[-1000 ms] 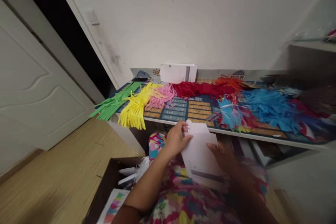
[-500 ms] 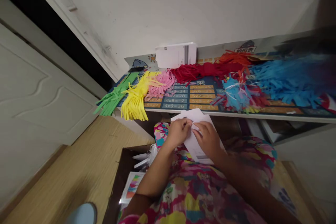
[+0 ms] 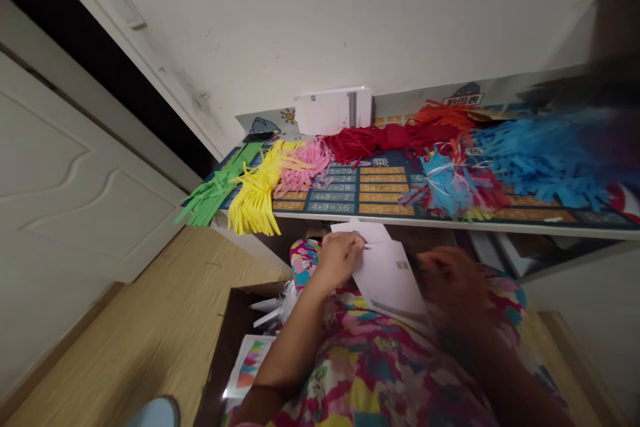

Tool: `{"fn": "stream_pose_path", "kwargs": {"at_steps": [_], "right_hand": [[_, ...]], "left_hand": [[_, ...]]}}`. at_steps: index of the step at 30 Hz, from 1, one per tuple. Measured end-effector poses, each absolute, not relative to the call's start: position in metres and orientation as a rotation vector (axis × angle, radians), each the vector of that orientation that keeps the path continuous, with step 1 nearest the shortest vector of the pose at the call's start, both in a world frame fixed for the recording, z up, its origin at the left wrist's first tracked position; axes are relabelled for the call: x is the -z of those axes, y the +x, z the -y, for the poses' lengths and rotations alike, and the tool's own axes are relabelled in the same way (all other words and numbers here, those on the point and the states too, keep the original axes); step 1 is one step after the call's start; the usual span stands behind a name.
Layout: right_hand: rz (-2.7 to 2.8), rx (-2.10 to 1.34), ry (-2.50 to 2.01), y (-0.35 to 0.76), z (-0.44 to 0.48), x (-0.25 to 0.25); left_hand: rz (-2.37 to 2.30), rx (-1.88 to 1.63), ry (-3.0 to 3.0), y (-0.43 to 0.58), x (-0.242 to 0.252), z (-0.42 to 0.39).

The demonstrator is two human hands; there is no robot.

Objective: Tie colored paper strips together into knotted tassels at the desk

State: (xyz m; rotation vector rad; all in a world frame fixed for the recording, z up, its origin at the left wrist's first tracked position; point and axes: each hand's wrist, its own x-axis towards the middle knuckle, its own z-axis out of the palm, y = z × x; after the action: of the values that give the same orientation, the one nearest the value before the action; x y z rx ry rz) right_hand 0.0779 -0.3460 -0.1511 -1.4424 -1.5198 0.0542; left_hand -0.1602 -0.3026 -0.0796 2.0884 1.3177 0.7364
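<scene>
Above my lap, my left hand is closed on the upper left side of some white cards. They overlap and lie tilted, with a small grey print and a dark band near the lower edge. A small slit or thin strand shows beside my left fingertips, too fine to make out. My right hand is apart from the cards, to their right; motion smears its fingers.
Fringed paper tassels lie along the desk: green, yellow, pink, red, blue and a mixed bundle. More white cards lean on the wall. An open box stands at lower left.
My right hand has left the cards and moved right, away from my left hand. More of the cards' face shows. My left hand keeps its hold.
</scene>
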Motion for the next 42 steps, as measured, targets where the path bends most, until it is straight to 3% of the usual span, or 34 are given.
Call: {"fn": "stream_pose_path", "kwargs": {"at_steps": [3,6,8,16,19,23,26,33,38,42], "right_hand": [[1.422,-0.105,-1.609,0.103,0.358,0.161],[1.839,-0.612,-1.226,0.086,0.369,0.160],[1.989,-0.770,-0.993,0.064,0.374,0.153],[2.181,0.045,-1.049,0.003,0.359,0.173],[2.197,0.117,-0.975,-0.006,0.356,0.187],[2.202,-0.299,-0.939,-0.008,0.350,0.182],[1.882,-0.597,-1.060,-0.016,0.335,0.169],[1.556,-0.794,-1.021,-0.005,0.325,0.138],[0.772,-0.988,-1.054,0.038,0.337,0.152],[1.119,-1.196,-1.231,0.014,0.341,0.172]], "left_hand": [[-0.988,-0.875,2.114,-0.161,0.079,0.310],[-0.787,-0.940,2.148,-0.160,0.079,0.316],[-0.759,-0.972,2.154,-0.163,0.078,0.318],[-1.087,-1.121,1.848,-0.195,0.089,0.327],[-1.339,-1.056,1.611,-0.200,0.102,0.328],[-1.481,-0.938,1.558,-0.203,0.114,0.330],[-1.428,-0.897,1.603,-0.200,0.113,0.333],[-1.417,-0.891,1.622,-0.196,0.111,0.332],[-1.476,-0.928,1.447,-0.200,0.136,0.329],[-1.460,-0.944,1.367,-0.191,0.145,0.328]]}}
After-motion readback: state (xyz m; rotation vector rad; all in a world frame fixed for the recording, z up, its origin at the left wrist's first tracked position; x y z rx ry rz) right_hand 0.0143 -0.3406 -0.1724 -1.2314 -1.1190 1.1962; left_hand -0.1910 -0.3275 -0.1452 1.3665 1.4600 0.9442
